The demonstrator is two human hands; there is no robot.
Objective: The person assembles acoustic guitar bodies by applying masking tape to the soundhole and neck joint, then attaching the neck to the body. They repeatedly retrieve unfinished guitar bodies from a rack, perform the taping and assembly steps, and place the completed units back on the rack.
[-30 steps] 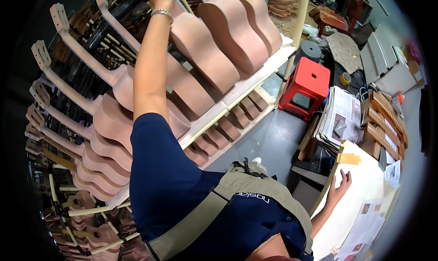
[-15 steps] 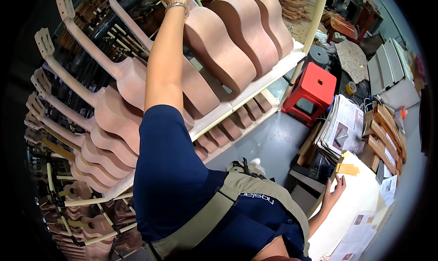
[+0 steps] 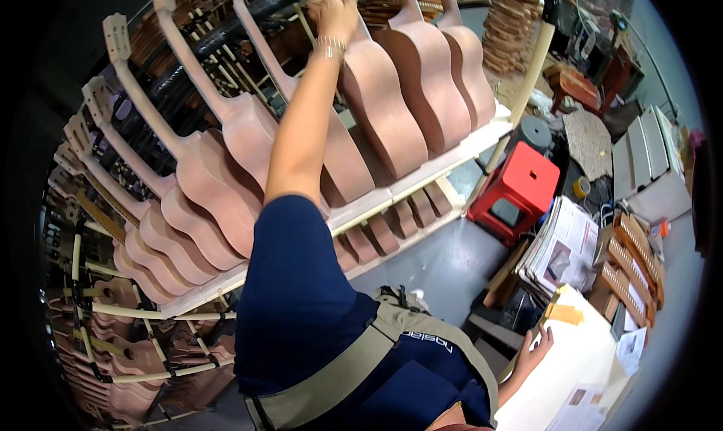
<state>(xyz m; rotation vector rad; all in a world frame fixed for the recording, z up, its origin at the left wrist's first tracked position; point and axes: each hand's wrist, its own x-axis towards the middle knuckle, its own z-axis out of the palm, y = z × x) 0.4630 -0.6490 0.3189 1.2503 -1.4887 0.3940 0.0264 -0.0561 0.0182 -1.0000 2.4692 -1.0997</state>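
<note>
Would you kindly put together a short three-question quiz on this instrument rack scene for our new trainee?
1. True or false: the left hand is raised to the neck of an unfinished instrument standing in the rack.
2. What does the right hand rest on?
A. the red stool
B. the white table
C. the stack of papers
3. Fill in: on its wrist the raised arm wears a ____.

Key:
1. True.
2. B; the hand lies at the table's edge, beside a yellow note.
3. Bracelet.
</note>
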